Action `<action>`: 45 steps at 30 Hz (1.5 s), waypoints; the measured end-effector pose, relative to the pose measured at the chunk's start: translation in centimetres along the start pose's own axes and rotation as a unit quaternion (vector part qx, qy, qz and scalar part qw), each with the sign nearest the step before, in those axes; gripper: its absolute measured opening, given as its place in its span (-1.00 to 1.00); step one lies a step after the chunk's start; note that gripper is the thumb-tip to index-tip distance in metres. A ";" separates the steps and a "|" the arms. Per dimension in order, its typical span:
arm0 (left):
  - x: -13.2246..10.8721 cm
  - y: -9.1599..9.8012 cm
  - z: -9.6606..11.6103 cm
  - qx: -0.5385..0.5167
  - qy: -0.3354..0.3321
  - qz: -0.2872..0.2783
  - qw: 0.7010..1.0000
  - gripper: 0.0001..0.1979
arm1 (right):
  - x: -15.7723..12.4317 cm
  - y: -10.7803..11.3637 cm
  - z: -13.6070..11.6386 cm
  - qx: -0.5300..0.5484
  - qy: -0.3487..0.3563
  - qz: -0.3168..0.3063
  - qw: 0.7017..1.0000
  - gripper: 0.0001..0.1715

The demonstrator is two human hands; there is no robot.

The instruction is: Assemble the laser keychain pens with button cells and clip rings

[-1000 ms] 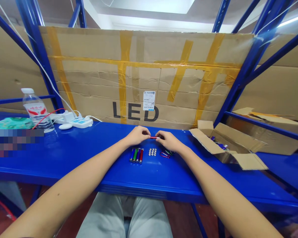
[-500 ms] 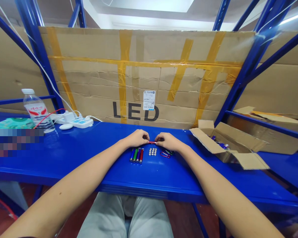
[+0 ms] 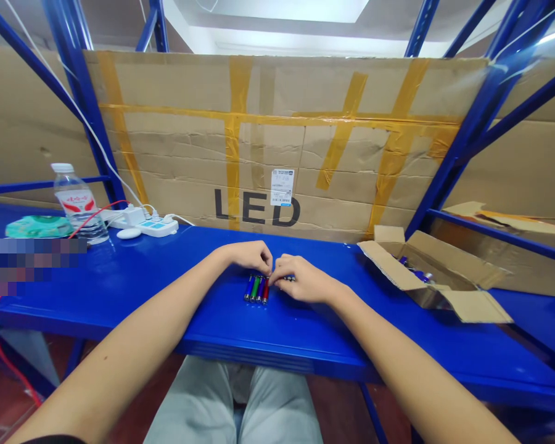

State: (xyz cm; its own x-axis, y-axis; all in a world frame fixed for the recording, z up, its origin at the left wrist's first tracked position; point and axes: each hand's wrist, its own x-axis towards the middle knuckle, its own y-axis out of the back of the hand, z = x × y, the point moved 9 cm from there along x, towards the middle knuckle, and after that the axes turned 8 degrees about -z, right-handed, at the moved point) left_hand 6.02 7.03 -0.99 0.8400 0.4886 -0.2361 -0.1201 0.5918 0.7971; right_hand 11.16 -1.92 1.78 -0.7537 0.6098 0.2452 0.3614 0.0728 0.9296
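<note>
A row of small metal flashlights in blue, green and red lies on the blue table. Just behind its upper end is my left hand, fingers curled together; what they hold, if anything, is hidden. My right hand hovers palm down beside the red flashlight, its fingertips closed and pointing left, close to my left fingers. Whether anything is pinched there is too small to tell. Silver button cells peek out between my right fingers, mostly covered. The carabiners seen earlier are hidden behind that hand.
An open cardboard box with blue items inside stands at the right. On the left are a water bottle, a teal packet and a white power strip. A large cardboard sheet backs the table.
My hands have left the red tube pose behind the row. The right hand has moved left and nearer, over the button cells; the left is closed by the flashlights. The view shifted slightly.
</note>
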 end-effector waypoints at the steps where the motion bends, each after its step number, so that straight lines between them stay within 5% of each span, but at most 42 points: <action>1: 0.1 -0.1 0.0 0.005 0.003 0.000 1.000 -0.82 | 0.2 -0.4 -0.3 -0.001 0.000 -0.011 1.000 -0.70; 11: -0.1 0.8 0.2 0.044 0.014 0.068 0.997 -0.84 | 0.1 -1.7 -0.8 0.036 -0.002 -0.079 0.996 -0.73; 18: -0.4 2.2 2.1 0.122 -0.044 0.217 0.968 -0.81 | -0.2 -2.3 -0.9 0.078 -0.050 -0.121 0.988 -0.81; 24: -0.1 0.8 4.5 0.175 -0.110 0.218 0.954 -0.84 | -0.9 -4.0 0.3 0.148 -0.114 -0.207 0.960 -0.88; 27: 0.0 0.3 5.3 0.182 -0.131 0.211 0.951 -0.82 | -1.8 -2.9 0.8 0.206 -0.124 -0.224 0.945 -0.94; 35: 1.0 -2.4 6.6 0.209 -0.150 0.111 0.960 -0.57 | -3.4 6.2 7.4 0.363 -0.128 -0.068 0.920 -0.86; 39: 0.8 -3.0 7.4 0.240 -0.155 0.095 0.954 -0.60 | -3.7 6.3 10.2 0.377 -0.151 0.007 0.914 -0.86; 45: -0.1 -1.7 6.9 0.220 -0.123 0.103 0.962 -0.77 | -4.4 4.3 10.5 0.392 -0.195 0.058 0.897 -0.83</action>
State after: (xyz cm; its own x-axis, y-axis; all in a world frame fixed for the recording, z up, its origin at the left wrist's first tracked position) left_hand 9.82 1.59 1.51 0.9289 0.3674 0.0468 -0.1067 0.1444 0.9837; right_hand 21.80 3.99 1.80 -0.4912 0.8682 0.0707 0.8155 0.4299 0.3874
